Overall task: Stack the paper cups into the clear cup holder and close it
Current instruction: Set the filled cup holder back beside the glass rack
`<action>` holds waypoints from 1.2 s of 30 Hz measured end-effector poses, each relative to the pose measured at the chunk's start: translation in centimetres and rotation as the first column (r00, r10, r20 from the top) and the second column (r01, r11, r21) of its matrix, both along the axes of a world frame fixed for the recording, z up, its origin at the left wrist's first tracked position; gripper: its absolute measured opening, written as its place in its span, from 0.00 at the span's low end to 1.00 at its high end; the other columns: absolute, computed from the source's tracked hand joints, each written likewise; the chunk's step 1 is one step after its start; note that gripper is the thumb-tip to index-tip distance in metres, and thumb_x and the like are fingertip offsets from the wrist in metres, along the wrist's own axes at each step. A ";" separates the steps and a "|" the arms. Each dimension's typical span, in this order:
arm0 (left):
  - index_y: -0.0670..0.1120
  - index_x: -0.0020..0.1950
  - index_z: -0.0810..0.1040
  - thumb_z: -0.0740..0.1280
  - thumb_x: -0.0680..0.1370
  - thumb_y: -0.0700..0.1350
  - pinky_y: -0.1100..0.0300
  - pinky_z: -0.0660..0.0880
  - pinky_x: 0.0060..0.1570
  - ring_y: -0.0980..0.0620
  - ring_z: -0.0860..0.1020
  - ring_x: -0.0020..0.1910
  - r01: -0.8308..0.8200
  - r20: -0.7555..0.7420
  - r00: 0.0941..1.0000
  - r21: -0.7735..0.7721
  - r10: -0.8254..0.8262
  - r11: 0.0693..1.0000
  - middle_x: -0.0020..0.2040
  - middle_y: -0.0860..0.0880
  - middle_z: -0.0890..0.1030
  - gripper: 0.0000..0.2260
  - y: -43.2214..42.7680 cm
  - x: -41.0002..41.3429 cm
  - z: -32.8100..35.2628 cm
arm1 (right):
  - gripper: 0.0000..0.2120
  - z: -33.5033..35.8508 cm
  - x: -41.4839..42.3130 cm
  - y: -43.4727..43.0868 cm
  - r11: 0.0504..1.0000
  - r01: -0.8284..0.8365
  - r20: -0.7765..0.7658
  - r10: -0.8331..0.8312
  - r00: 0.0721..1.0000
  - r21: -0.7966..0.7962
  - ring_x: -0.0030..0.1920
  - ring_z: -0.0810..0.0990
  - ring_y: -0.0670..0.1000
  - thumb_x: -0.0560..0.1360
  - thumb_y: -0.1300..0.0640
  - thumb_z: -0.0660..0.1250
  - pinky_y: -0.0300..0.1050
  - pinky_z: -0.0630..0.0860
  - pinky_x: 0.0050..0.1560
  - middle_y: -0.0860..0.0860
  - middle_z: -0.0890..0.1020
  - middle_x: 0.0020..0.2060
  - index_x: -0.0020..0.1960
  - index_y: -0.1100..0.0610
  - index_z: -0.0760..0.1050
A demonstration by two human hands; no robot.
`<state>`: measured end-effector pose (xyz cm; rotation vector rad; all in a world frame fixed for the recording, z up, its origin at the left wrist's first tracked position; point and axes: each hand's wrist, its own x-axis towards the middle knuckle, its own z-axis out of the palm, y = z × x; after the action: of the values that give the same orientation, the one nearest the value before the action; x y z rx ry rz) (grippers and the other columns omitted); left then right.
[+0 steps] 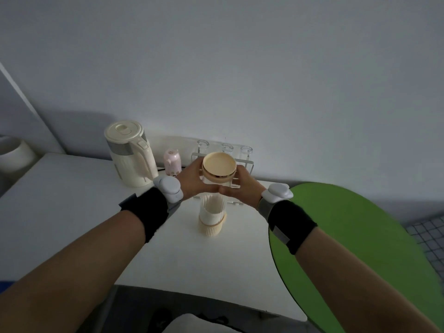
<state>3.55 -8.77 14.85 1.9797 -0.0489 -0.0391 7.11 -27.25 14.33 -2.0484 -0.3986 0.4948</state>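
Gripping clear cup holder [217, 186] upright on white table [72, 188]: we are clasping left hand [192, 180] and right hand [242, 186] around top; paper cups [211, 210] stacked inside, beige lid [219, 164] on.

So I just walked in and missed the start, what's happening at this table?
A person holds the clear cup holder cover with its beige lid between the left hand and the right hand, above the stack of paper cups standing on the holder's beige base on the white table. A kettle stands behind.
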 end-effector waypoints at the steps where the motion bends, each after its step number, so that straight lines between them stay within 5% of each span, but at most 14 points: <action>1: 0.56 0.61 0.70 0.80 0.64 0.45 0.69 0.72 0.51 0.63 0.75 0.54 -0.010 0.007 1.000 -0.004 0.010 1.000 0.54 0.61 0.76 0.30 -0.4 0.1 0.4 | 0.42 0.3 0.2 -0.5 1.000 -0.013 -0.005 0.013 1.000 -0.001 0.68 0.70 0.53 0.67 0.49 0.77 0.52 0.74 0.65 0.51 0.70 0.69 0.73 0.55 0.59; 8: 0.52 0.67 0.69 0.81 0.60 0.53 0.53 0.74 0.61 0.53 0.75 0.60 -0.046 0.043 0.998 0.014 0.046 0.999 0.61 0.55 0.77 0.39 -2.1 1.0 2.6 | 0.45 2.1 1.0 -1.5 1.000 -0.020 0.082 0.020 0.996 0.002 0.67 0.70 0.54 0.63 0.54 0.79 0.57 0.73 0.65 0.50 0.70 0.65 0.72 0.54 0.57; 15: 0.50 0.68 0.67 0.80 0.63 0.53 0.60 0.72 0.54 0.55 0.74 0.60 -0.005 0.043 0.999 0.010 0.005 1.000 0.61 0.55 0.76 0.37 -3.5 1.7 5.1 | 0.49 4.5 1.4 -2.6 1.000 0.018 0.174 -0.022 0.985 0.021 0.62 0.75 0.50 0.54 0.44 0.79 0.51 0.76 0.61 0.49 0.76 0.61 0.70 0.54 0.61; 22: 0.49 0.68 0.67 0.79 0.64 0.52 0.61 0.73 0.57 0.54 0.75 0.61 0.176 -0.010 0.984 0.003 -0.176 0.984 0.62 0.54 0.76 0.37 -5.3 3.2 5.4 | 0.24 6.7 0.0 -5.1 0.998 0.057 0.229 -0.058 0.972 0.012 0.53 0.81 0.50 0.65 0.64 0.78 0.37 0.77 0.52 0.55 0.83 0.54 0.59 0.59 0.75; 24: 0.49 0.68 0.67 0.79 0.65 0.50 0.63 0.73 0.54 0.54 0.76 0.60 0.213 -0.023 0.977 -0.003 -0.213 0.977 0.62 0.54 0.77 0.36 -6.2 3.6 5.5 | 0.26 6.4 0.4 -6.1 0.993 0.116 0.225 -0.109 0.968 -0.017 0.52 0.80 0.48 0.63 0.60 0.79 0.37 0.78 0.52 0.53 0.83 0.54 0.58 0.58 0.75; 29: 0.55 0.55 0.70 0.77 0.69 0.43 0.77 0.70 0.41 0.67 0.75 0.45 0.315 -0.005 0.949 0.055 -0.315 0.948 0.49 0.60 0.77 0.22 -8.8 5.3 7.0 | 0.47 2.2 4.5 -9.8 0.954 0.259 0.226 -0.221 0.949 -0.153 0.55 0.81 0.45 0.48 0.29 0.78 0.51 0.80 0.54 0.43 0.81 0.53 0.62 0.47 0.70; 32: 0.58 0.48 0.70 0.76 0.70 0.39 0.78 0.71 0.41 0.72 0.77 0.41 0.356 0.010 0.934 0.081 -0.358 0.931 0.45 0.62 0.76 0.19 -10.6 6.7 7.9 | 0.48 2.0 6.1 -11.6 0.936 0.308 0.227 -0.267 0.937 -0.171 0.54 0.81 0.45 0.47 0.28 0.78 0.51 0.80 0.54 0.43 0.82 0.53 0.62 0.46 0.70; 36: 0.54 0.58 0.72 0.78 0.67 0.48 0.70 0.72 0.49 0.59 0.77 0.52 0.322 0.008 0.946 0.100 -0.325 0.941 0.51 0.58 0.78 0.23 -12.3 9.2 8.3 | 0.48 3.1 8.6 -13.2 0.937 0.321 0.228 -0.285 0.931 -0.139 0.56 0.80 0.45 0.48 0.30 0.78 0.51 0.79 0.57 0.43 0.82 0.54 0.63 0.47 0.70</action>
<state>12.77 -21.09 23.17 2.0515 -0.3956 -0.2356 15.69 -40.41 17.42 -2.2891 -0.1545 0.1315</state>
